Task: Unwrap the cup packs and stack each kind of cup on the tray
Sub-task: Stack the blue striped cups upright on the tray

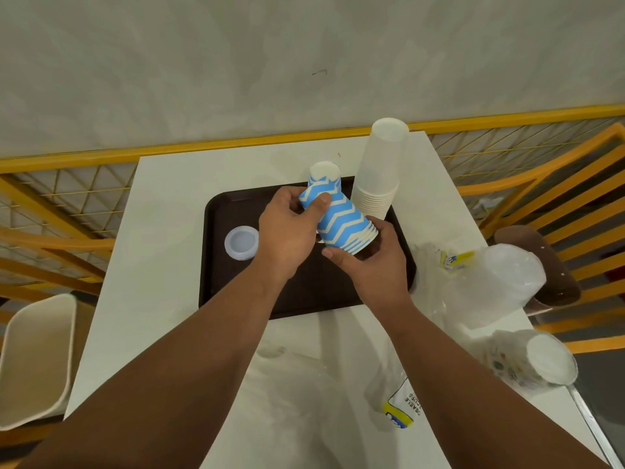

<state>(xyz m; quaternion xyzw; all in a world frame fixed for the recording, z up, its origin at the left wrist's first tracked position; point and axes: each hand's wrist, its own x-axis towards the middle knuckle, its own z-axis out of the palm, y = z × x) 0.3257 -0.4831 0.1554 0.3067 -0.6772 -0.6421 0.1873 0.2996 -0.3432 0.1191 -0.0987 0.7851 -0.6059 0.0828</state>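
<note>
Only "SABLE" reads on the wrapper [404, 406]; both hands hold chevron cups [341, 220]

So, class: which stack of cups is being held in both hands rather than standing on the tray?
The blue zigzag stack, tilted between both hands; the plain white stack stands upside down on the tray.

Tray [216, 286] mid-table, cup stack [380, 170] at its far right corner, wrappers [480, 286] right of tray
</note>
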